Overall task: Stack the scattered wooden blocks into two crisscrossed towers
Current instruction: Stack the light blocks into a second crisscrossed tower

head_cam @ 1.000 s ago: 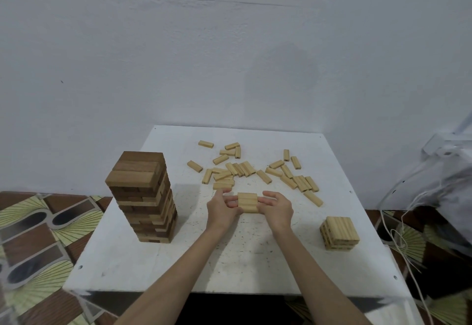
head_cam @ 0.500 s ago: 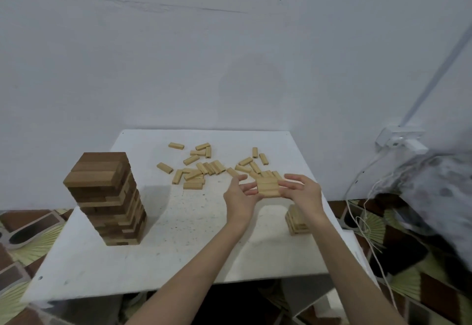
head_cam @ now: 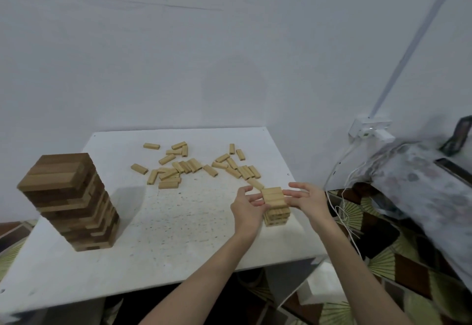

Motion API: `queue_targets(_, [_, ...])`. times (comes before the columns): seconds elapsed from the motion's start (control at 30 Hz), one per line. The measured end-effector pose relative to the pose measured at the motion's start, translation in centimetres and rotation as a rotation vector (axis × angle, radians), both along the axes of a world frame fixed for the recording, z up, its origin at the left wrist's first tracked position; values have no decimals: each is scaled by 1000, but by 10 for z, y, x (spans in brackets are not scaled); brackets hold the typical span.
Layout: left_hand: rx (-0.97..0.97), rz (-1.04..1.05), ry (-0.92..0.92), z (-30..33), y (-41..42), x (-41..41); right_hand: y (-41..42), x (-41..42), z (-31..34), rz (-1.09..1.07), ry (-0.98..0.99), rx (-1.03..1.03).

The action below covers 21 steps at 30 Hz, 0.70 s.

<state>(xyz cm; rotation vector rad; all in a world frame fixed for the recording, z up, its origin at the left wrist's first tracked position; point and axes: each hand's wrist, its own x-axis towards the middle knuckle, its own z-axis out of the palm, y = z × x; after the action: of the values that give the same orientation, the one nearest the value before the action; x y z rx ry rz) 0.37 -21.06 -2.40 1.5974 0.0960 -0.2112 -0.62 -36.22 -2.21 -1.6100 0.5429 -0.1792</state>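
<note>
At surface (head_cam: 178, 235) right edge | left hand (head_cam: 249, 203), right hand (head_cam: 307, 200) pinch layer (head_cam: 273, 197) over stack (head_cam: 277, 216) | lower level, crosswise, release together.

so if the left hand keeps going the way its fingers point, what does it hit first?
The left hand points right, and its fingers already touch the block layer held over the small stack. Past that lies the right hand.

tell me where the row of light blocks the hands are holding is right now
In the head view, the row of light blocks sits right of centre, pinched between the left hand and right hand, directly over the short light tower near the table's right edge.
</note>
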Motion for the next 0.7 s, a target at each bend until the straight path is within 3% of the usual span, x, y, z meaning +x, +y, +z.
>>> queue_targets(0.7, [56,-3,14,-8,-11,-8,-9,-9,-7,-2,18,43])
